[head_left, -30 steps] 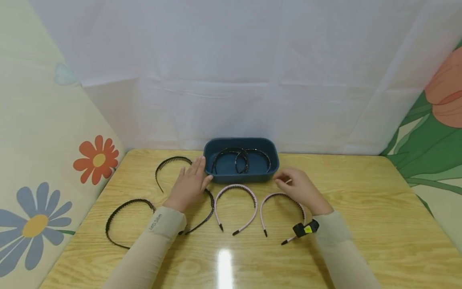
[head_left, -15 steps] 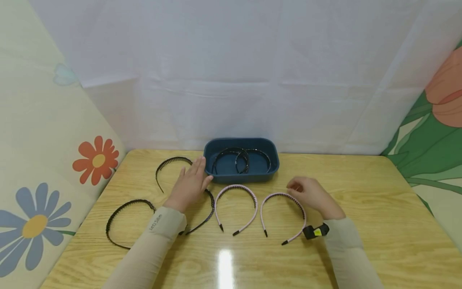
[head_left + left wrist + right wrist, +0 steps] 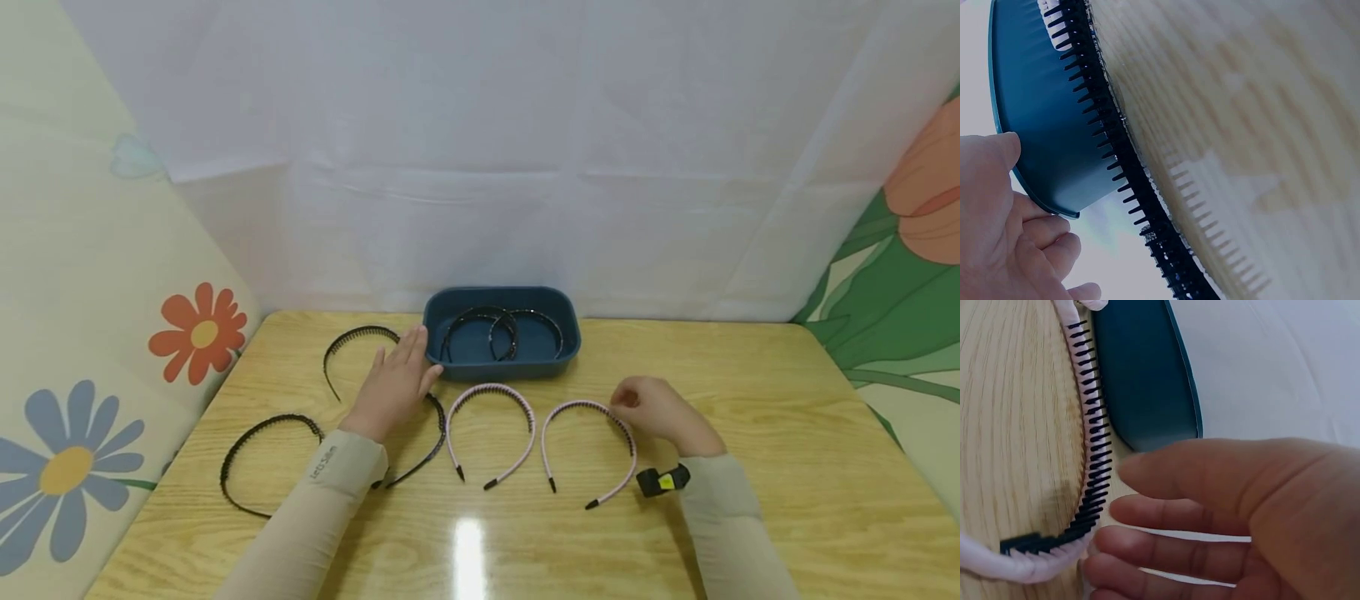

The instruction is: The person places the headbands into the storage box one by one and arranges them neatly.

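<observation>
My left hand (image 3: 390, 383) lies palm down at the left end of a dark blue plastic bin (image 3: 502, 372), fingers along its side. In the left wrist view its thumb (image 3: 1010, 150) touches the bin's wall near the rim. Two black headbands (image 3: 551, 317) lie in the bin, overlapping. On the right, my right hand (image 3: 663, 412) hovers beside a pink toothed headband (image 3: 577, 403), fingertips right at its outer edge. The right wrist view shows the thumb and fingers apart, nothing between them. Another pink headband (image 3: 491, 387) lies in front of the bin.
A black toothed headband (image 3: 442, 425) lies partly under the left arm. Two more black headbands lie to the left, one near the back (image 3: 330, 354) and one nearer the front (image 3: 225, 467). A white cloth (image 3: 487, 167) hangs behind the wooden table (image 3: 787, 417).
My right hand has drawn back from the bin's front right corner, moving right and a little toward me to the pink headband's side. The left hand stays at the bin.
</observation>
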{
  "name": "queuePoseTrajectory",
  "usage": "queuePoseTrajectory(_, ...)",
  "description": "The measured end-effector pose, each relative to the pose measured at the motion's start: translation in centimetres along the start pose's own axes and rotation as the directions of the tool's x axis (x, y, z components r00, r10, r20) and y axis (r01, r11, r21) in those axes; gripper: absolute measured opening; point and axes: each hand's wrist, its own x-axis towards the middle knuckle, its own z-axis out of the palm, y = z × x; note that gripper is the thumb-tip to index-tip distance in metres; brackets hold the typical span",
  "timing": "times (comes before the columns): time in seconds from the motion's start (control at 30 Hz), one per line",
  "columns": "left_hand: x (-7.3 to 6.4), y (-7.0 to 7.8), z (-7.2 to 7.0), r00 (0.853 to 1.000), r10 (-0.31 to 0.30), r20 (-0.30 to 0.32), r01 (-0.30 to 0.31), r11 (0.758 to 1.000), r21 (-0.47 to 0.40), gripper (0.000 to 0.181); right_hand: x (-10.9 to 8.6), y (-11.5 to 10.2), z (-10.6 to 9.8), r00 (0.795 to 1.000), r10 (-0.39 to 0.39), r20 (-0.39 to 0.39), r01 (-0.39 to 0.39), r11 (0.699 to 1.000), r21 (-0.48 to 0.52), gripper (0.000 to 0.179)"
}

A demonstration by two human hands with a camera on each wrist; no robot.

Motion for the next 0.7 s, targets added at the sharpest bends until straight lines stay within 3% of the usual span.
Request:
queuePoseTrajectory(0.4, 0.03, 0.10, -0.02, 1.000, -0.006, 0.011, 0.006, 1.000, -0.004, 0.072, -0.27, 0.16, 0.23, 0.998, 0.060, 0.037, -0.061, 0.997, 0.040, 0.013)
queuePoseTrajectory(0.7, 0.02, 0.05, 0.04, 1.000, -0.002, 0.003, 0.002, 1.000, -0.001, 0.072, -0.19, 0.16, 0.56, 0.995, 0.094, 0.032, -0.094, 0.995, 0.014, 0.010)
